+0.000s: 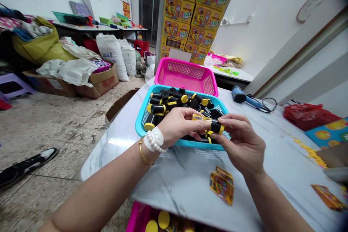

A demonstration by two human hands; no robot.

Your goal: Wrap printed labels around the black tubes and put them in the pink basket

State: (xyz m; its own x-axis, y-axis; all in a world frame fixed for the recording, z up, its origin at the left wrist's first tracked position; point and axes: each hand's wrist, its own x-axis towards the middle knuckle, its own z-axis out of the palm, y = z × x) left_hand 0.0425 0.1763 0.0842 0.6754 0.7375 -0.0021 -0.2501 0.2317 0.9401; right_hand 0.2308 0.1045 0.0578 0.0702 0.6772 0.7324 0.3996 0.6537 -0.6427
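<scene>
My right hand (244, 145) pinches a small black canister (215, 126) with a yellow cap, lying sideways between its fingertips. In my left hand (179, 125), thumb and fingers close on a yellow printed sleeve (199, 117), which meets the canister's left end; how far it goes around the canister is hard to see. Both hands are above the front of a blue basket (140, 117) full of black canisters (158, 108) with yellow caps. A small pile of printed sleeves (222, 185) lies on the table below my right hand.
A pink basket (187, 63) stands behind the blue one, before stacked yellow boxes (181, 7). A blue heat gun (246, 98) with a cord rests at right, near a red bag (307, 116). More sleeves (327, 197) lie at the right edge. Yellow caps (163, 219) show below the table's front edge.
</scene>
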